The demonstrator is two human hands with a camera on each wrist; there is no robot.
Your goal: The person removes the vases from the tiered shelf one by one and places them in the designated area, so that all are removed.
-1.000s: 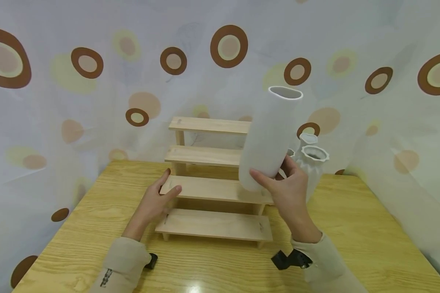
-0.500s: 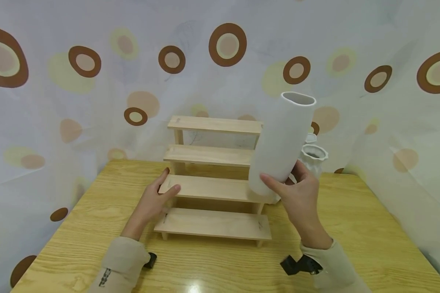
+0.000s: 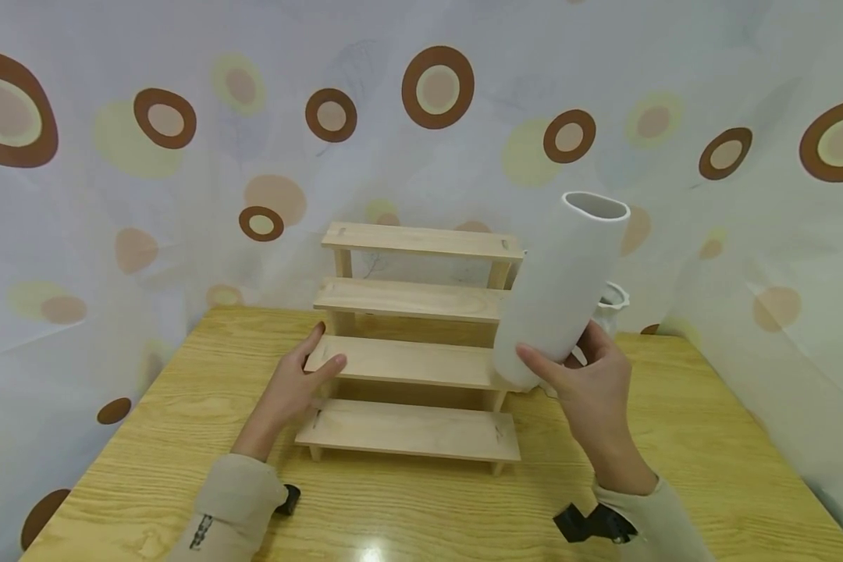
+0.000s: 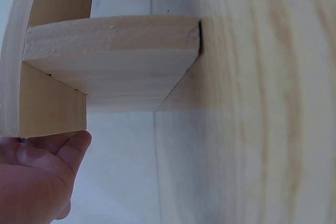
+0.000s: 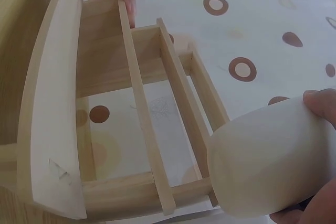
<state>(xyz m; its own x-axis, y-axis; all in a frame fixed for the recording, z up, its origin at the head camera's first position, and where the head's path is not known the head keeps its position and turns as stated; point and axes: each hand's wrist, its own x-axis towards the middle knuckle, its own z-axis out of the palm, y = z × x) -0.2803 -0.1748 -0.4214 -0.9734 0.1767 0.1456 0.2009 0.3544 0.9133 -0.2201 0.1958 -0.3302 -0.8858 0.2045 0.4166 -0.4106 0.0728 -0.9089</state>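
A pale wooden four-tier display stand point(image 3: 407, 361) rises in steps on the table. My left hand point(image 3: 289, 390) grips the left end of its second tier from the bottom, thumb on top; in the left wrist view the fingers point(image 4: 44, 174) curl at a board's edge. In my right hand point(image 3: 592, 394) is a tall white vase point(image 3: 563, 289), held near its lower part between thumb and fingers. The vase leans to the right, its oval mouth up, and overlaps the stand's right side in the head view. In the right wrist view, the vase's rounded base point(image 5: 236, 169) faces the stand.
Behind the held vase, a white vase with a scalloped rim point(image 3: 614, 297) is mostly hidden. Stand and vases are on a yellow wood-grain table point(image 3: 702, 460). A white backdrop with brown rings point(image 3: 438, 87) hangs along the table's back and sides.
My right hand has carried the white vase to the right and slightly down, uncovering the right ends of the upper tiers and covering more of the vases behind. My left hand stays on the stand.
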